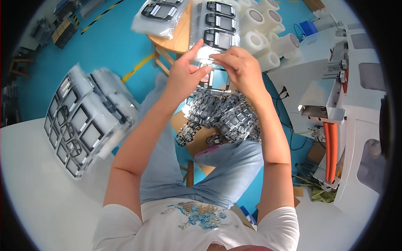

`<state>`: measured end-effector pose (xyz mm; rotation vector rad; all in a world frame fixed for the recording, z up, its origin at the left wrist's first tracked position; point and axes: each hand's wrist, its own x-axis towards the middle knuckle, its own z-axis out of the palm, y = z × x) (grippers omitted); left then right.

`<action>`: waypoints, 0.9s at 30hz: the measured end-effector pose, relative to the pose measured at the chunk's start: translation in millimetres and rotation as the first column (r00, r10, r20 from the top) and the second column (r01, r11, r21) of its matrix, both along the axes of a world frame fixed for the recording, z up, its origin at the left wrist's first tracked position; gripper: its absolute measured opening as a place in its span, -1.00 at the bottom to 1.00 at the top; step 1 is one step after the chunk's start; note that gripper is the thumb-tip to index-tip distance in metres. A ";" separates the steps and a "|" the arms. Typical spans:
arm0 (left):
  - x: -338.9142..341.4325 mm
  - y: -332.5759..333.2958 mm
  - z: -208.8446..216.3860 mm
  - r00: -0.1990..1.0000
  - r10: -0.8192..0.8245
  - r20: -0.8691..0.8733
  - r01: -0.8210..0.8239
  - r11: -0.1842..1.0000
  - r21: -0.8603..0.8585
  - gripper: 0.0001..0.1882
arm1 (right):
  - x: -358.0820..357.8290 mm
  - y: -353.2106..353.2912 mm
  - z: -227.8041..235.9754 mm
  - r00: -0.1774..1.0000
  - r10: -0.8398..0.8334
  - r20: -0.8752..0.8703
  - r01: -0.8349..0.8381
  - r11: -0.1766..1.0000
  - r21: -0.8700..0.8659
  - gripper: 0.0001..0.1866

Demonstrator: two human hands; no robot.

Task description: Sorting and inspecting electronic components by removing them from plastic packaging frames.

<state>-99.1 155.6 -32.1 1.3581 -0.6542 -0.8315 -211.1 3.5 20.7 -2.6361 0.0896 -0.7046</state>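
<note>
A clear plastic sheet with black frame-shaped pieces (219,39) extends from the wooden stool towards me. At its near end, one black frame with a shiny pane (220,79) sits under my hands. My left hand (184,79) grips the sheet's left edge, thumb lying on top and index finger stretched forward. My right hand (243,69) is closed in a pinch on the glossy film just above that frame; the exact edge between its fingertips is too small to make out. Below my hands, a heap of cut black-and-clear pieces (234,119) lies on cardboard.
Another bagged stack of frames (159,11) lies on the wooden stool (181,39). Several rolls of clear film (255,42) stand behind my right hand. Stacked frame sheets (79,121) rest on the white table (37,167) at left. A white machine (364,125) with orange tubes (330,150) is at right.
</note>
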 end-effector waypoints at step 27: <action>-96.8 54.9 111.7 0.926 -0.065 0.372 0.206 0.912 -0.355 -0.82 | -161.2 94.3 198.1 0.777 -0.403 0.484 -0.018 0.754 0.657 -0.85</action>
